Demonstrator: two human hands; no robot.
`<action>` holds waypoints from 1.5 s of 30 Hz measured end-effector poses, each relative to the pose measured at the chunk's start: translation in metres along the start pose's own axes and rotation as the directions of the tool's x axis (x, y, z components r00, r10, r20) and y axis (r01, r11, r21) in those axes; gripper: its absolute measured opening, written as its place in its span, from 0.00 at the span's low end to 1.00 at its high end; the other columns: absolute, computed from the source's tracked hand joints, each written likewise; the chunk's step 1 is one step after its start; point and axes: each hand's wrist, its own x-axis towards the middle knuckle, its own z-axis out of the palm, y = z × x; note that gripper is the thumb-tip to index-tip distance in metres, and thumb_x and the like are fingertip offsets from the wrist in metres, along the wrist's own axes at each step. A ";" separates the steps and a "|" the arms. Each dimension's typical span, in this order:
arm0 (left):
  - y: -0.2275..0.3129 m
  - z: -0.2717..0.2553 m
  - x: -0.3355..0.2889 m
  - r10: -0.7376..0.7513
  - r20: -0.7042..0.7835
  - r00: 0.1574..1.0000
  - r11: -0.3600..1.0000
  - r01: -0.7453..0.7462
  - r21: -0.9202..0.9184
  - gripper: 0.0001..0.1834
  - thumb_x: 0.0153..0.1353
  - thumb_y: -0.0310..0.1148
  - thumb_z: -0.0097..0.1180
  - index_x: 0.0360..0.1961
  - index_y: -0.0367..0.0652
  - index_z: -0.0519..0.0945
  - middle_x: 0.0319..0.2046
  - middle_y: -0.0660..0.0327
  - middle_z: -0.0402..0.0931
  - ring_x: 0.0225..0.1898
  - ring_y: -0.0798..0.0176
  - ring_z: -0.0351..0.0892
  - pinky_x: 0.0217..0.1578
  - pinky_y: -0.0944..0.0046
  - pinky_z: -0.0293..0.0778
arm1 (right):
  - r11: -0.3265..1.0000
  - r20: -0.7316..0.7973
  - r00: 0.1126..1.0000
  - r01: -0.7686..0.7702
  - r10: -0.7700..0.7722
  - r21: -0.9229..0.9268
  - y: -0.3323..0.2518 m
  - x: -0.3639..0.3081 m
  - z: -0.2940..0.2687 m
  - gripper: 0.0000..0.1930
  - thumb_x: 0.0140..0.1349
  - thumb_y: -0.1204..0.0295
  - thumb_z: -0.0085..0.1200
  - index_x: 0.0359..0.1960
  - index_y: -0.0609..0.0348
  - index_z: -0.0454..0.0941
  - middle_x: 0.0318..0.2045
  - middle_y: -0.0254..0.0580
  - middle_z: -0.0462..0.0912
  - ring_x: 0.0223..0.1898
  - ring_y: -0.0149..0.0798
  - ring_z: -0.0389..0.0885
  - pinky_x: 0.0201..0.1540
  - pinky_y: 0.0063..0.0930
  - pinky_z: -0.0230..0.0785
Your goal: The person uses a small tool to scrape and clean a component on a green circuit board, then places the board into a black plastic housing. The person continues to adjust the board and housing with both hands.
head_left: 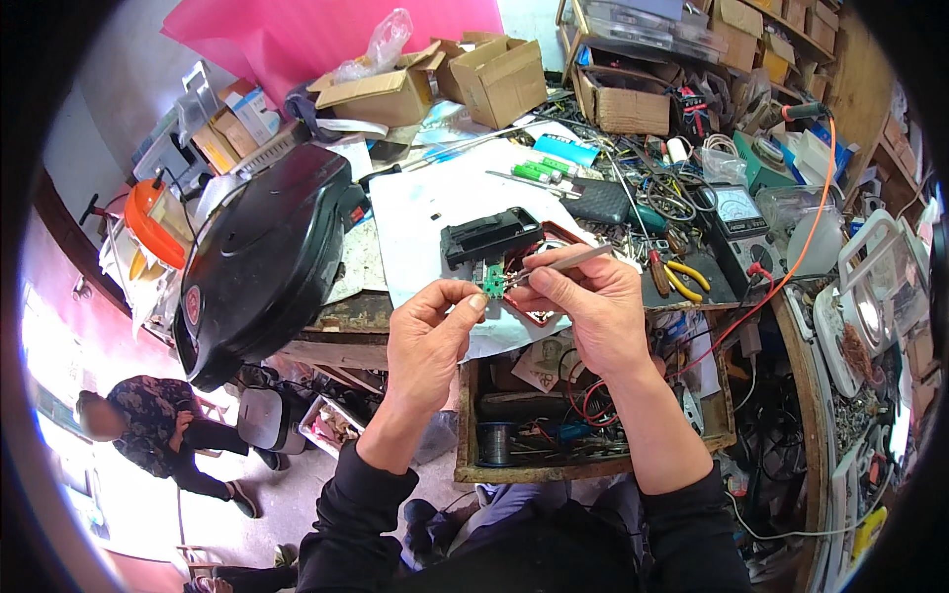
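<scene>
My left hand (427,341) is closed in a pinch at the left edge of a small green circuit board (494,281). In my right hand (601,314) is a slim pair of metal tweezers (581,257), their tips reaching down to the board. Thin red wires run beside the board. Just behind it lies an open black plastic housing (491,235). A red-edged casing part (539,317) sits under and beside my right fingers, partly hidden by them.
White sheeting (415,212) covers the bench. A large black appliance lid (272,247) stands left. Right are yellow-handled pliers (690,281), an analog multimeter (739,212) and tangled cables. An open drawer (593,466) holds a solder spool (496,445). A person (153,425) is at lower left.
</scene>
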 end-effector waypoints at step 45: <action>-0.004 -0.001 0.009 0.041 0.028 0.999 0.995 -0.043 0.089 0.06 0.65 0.27 0.61 0.39 0.36 0.83 0.26 0.69 0.77 0.19 0.83 0.60 0.18 0.78 0.51 | 0.996 -0.098 0.995 0.007 -0.016 -0.087 0.010 -0.001 0.003 0.06 0.61 0.80 0.62 0.38 0.65 0.80 0.30 0.43 0.86 0.29 0.33 0.87 0.32 0.24 0.81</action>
